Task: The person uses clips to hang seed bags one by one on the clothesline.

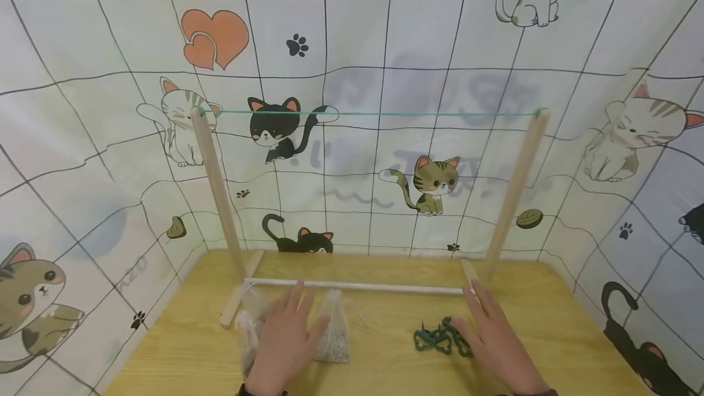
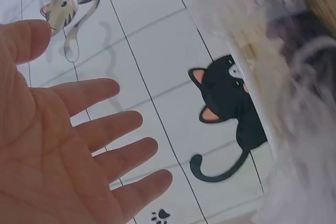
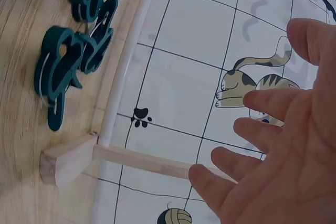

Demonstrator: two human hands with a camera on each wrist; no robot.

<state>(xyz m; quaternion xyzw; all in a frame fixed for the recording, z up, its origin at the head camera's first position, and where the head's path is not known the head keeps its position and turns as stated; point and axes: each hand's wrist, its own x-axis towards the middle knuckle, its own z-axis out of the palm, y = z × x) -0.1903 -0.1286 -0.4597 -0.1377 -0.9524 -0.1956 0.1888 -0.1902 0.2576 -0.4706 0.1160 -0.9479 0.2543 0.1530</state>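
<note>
My left hand point(image 1: 286, 335) is held palm down with fingers spread and straight, over the left part of the wooden table. Under and beside it lie sheer white drawstring bags; one bag point(image 1: 334, 340) with grey speckled contents shows to its right, another bag point(image 1: 249, 322) to its left. My right hand point(image 1: 497, 341), fingers extended, hovers beside several dark green plastic clips point(image 1: 440, 342) lying in a small cluster. Heart-like loops and thin wires show on the clips point(image 3: 41, 77) in the right wrist view. Both palms hold nothing.
Behind the hands stands a wooden frame with a left post point(image 1: 217, 188) and a right post point(image 1: 517, 194). A green string point(image 1: 374, 114) stretches between their tops, and a white rod point(image 1: 363, 286) joins the feet. Cat-print cloth point(image 1: 352, 35) hangs around the table point(image 1: 379, 377).
</note>
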